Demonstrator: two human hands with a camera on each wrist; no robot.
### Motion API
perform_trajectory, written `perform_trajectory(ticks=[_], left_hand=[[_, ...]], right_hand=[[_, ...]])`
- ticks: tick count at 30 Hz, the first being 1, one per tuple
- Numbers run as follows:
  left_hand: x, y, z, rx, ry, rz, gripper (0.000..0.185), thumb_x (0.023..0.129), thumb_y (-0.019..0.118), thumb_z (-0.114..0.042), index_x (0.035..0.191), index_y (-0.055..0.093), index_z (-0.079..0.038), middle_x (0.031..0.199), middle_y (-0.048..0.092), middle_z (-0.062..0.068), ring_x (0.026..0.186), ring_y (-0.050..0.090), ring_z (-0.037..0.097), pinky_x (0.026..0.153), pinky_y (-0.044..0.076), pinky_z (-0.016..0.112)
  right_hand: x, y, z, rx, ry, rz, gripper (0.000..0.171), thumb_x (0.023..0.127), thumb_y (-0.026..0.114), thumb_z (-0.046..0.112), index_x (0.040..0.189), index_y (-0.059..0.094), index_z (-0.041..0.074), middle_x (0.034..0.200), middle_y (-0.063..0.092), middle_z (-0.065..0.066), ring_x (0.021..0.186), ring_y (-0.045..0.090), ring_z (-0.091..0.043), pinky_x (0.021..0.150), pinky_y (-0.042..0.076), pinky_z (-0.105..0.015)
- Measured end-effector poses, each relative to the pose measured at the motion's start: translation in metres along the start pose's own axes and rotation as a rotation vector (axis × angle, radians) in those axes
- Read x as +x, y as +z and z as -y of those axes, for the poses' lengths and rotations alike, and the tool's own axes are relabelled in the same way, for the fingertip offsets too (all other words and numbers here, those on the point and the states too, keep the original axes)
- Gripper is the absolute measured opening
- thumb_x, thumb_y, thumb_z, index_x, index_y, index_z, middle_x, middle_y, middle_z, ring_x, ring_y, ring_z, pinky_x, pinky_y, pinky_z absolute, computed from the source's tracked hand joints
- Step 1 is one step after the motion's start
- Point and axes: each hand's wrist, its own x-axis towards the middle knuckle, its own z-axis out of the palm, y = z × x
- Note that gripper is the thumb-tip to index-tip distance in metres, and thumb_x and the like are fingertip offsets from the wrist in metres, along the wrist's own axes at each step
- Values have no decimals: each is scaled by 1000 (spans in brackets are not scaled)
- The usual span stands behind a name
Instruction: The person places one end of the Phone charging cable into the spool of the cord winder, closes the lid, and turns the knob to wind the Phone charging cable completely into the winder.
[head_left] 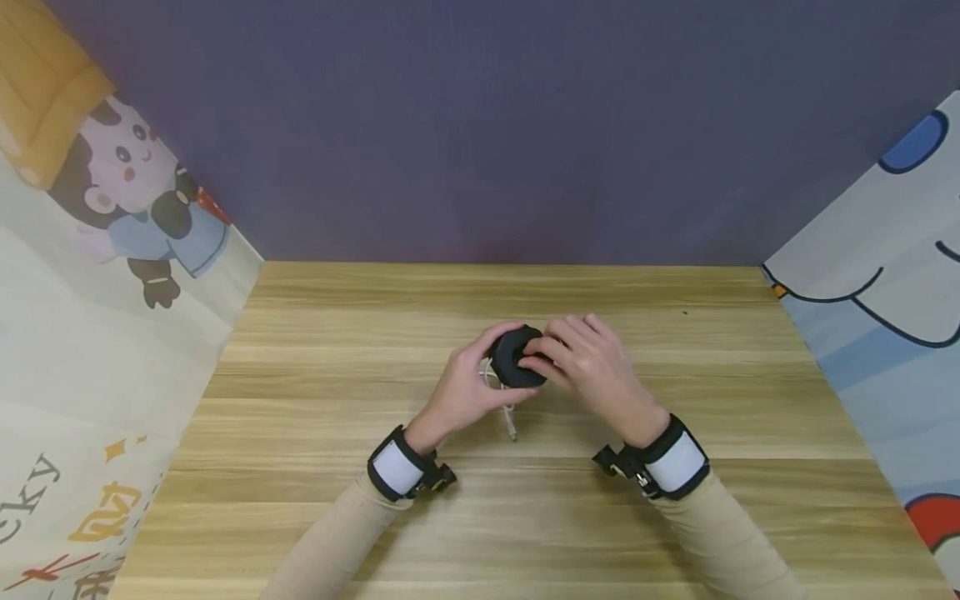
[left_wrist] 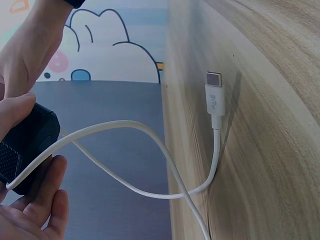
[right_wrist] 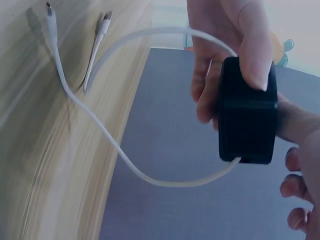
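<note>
The black round case sat just above the middle of the wooden table, held between both hands. It looked small, light and rigid, with a matte shell that should not slip; its flat sides seemed the safest place to grip. A thin white cable came out of the case, slack and limp, and its two plug ends lay on the table just nearer the person than the case. The left hand curled around the case from the left, thumb and fingers closed on it. The right hand pinched its right side with bent fingers. Around the case the tabletop lay bare on every side, its edges well apart from the case, bounded by a dark back wall and cartoon-printed side panels.
</note>
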Motion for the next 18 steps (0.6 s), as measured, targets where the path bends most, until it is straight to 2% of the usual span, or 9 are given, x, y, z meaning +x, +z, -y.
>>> perform_trajectory(ticks=[8,18], left_hand=[[0,0,2,-9,2,-6,83,79,92,-16,150,50,-12,140,64,10,120,66,20,98,56,35],[0,0,2,6,3,-28,83,78,93,-14,149,51,-11,139,65,13,122,66,22,100,56,36]], right_hand=[[0,1,9,-9,94,-14,26,89,80,33,91,74,8,87,62,-6,79,61,-26,68,42,-39],[0,6,16,-49,129,-74,27,82,88,26,88,72,6,82,60,-7,72,58,-26,63,37,-38]])
